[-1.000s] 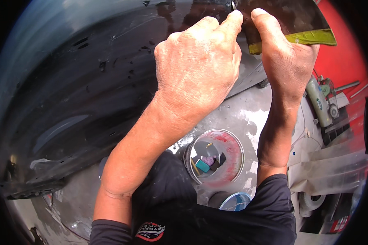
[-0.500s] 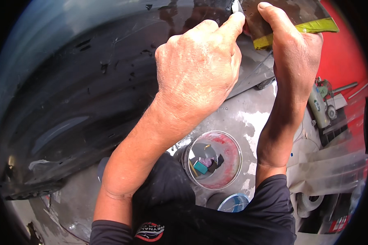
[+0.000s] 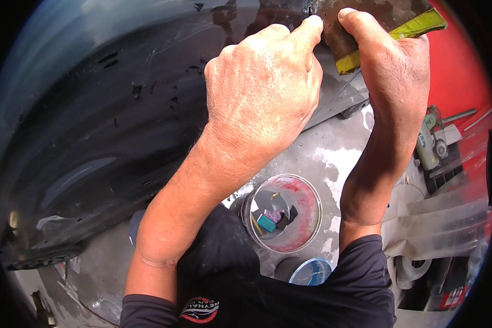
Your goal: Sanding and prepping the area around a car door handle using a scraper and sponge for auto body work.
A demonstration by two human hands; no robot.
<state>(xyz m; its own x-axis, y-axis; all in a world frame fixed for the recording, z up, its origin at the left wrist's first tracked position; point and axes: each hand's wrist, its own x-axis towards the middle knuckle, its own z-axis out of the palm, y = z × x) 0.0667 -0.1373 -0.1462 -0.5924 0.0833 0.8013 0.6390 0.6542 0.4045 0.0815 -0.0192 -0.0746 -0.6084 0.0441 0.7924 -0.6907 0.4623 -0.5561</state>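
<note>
**One dark panel (image 3: 120,120), apparently unfinished**

At left, the curved panel bears scattered nicks (image 3: 136,91); completed portions cannot be distinguished. A lettered red-and-white emblem (image 3: 200,310) marks the shirt (image 3: 311,306). The left hand (image 3: 262,93) curls over the panel; whether it grips anything cannot be told. Just right, a brown, yellow-edged plate (image 3: 391,15) is clamped in the right hand (image 3: 396,71), thumb on top.

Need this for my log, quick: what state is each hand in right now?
Left hand: curled; its hidden grip cannot be told.
Right hand: closed, holding the yellow-edged brown sheet.
</note>
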